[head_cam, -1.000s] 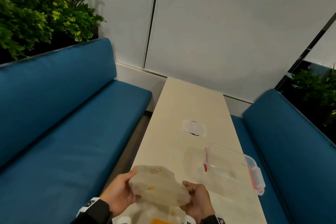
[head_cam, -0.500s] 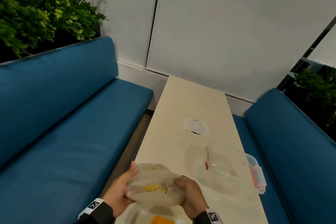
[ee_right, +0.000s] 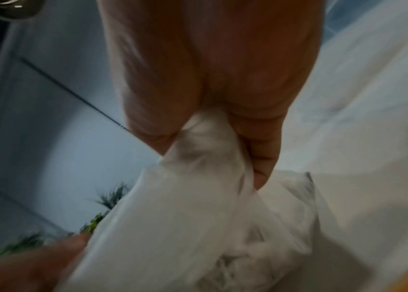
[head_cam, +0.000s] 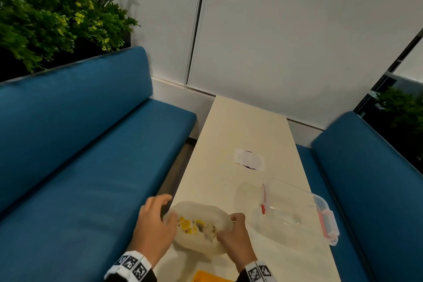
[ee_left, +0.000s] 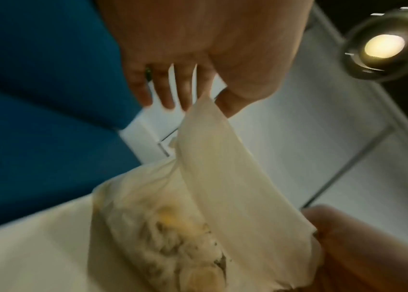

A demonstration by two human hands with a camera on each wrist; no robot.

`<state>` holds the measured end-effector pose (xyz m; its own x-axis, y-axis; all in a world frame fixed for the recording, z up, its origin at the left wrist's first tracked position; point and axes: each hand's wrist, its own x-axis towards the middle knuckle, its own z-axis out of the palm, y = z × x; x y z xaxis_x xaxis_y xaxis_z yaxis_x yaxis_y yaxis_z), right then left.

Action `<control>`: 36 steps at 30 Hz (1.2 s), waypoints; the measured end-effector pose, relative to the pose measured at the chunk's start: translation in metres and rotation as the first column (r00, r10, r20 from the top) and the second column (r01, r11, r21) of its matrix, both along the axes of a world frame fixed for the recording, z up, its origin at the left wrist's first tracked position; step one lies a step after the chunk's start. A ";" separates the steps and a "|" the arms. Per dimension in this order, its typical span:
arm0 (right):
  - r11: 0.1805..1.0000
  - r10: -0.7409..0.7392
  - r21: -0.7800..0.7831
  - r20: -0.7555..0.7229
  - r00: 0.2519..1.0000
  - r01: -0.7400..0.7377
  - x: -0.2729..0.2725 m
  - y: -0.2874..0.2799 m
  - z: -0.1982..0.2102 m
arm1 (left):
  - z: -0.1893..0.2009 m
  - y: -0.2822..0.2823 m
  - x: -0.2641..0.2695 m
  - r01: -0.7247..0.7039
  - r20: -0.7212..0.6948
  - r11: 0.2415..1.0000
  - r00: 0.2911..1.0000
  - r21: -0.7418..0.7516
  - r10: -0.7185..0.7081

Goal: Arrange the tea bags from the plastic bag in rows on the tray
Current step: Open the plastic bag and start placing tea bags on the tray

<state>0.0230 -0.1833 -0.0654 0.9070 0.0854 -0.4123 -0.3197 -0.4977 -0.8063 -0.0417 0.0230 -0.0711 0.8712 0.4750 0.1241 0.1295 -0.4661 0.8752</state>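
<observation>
A thin translucent plastic bag (head_cam: 204,209) lies at the near left end of the table, its mouth pulled apart. Inside show tea bags (head_cam: 193,228) with yellow tags. My left hand (head_cam: 169,209) pinches the bag's left edge between thumb and forefinger, the other fingers straight, as the left wrist view shows (ee_left: 205,98). My right hand (head_cam: 233,221) grips the bunched right edge of the bag (ee_right: 203,142). The clear plastic tray (head_cam: 318,201) with red clips sits to the right of the bag and holds nothing.
The narrow cream table (head_cam: 242,130) runs away from me between two blue benches (head_cam: 91,167), (head_cam: 370,178). A white paper patch (head_cam: 248,160) lies mid-table. An orange thing (head_cam: 210,278) shows at the bottom edge. Plants (head_cam: 45,18) stand behind the left bench.
The bag has come down from in front of me to the table, and my hands have pulled its mouth apart, so the yellow tags now show.
</observation>
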 end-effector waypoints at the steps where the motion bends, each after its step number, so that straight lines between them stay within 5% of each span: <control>1: 0.997 0.031 -0.067 0.040 0.999 -0.028 -0.001 0.000 0.001 | 0.006 -0.003 -0.003 0.057 0.092 0.995 0.994 0.083 -0.064; 3: 0.988 0.070 -0.148 0.102 0.992 -0.054 -0.004 0.001 0.000 | 0.014 -0.012 -0.007 0.271 0.085 0.937 0.952 0.220 -0.296; 5: 0.979 0.094 -0.191 0.154 0.984 -0.064 -0.008 0.003 0.001 | 0.016 -0.025 -0.008 0.494 -0.171 0.834 0.869 0.247 -0.464; 7: 0.969 0.112 -0.241 0.209 0.971 -0.060 -0.012 0.004 0.002 | -0.001 -0.030 -0.002 0.568 -0.372 0.774 0.807 0.278 -0.459; 11: 0.936 0.171 -0.351 0.361 0.917 -0.036 -0.018 0.005 0.005 | -0.023 -0.023 0.009 0.502 -0.431 0.831 0.822 0.237 -0.374; 18: 0.922 0.206 -0.385 0.433 0.878 -0.027 -0.018 0.011 0.017 | -0.025 -0.024 0.017 0.528 -0.427 0.801 0.817 0.282 -0.388; 22: 0.908 0.244 -0.413 0.400 0.883 -0.064 -0.021 0.016 0.021 | -0.030 -0.032 0.021 0.498 -0.498 0.803 0.813 0.326 -0.302; 28: 0.888 0.284 -0.447 0.359 0.889 -0.104 -0.024 0.021 0.023 | -0.041 -0.047 0.036 0.489 -0.479 0.849 0.805 0.201 -0.350; 34: 0.870 0.336 -0.469 0.343 0.877 -0.150 -0.030 0.024 0.023 | -0.051 -0.047 0.044 0.644 -0.736 0.699 0.629 0.312 -0.250; 36: 0.868 0.343 -0.470 0.336 0.877 -0.159 -0.031 0.023 0.022 | -0.059 -0.043 0.045 0.666 -0.733 0.669 0.626 0.328 -0.264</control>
<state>-0.0076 -0.1598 -0.0433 0.9688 0.2372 -0.0714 0.1643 -0.8311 -0.5313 0.0034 -0.0199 -0.1299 0.9124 0.0019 -0.4093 0.1244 -0.9539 0.2730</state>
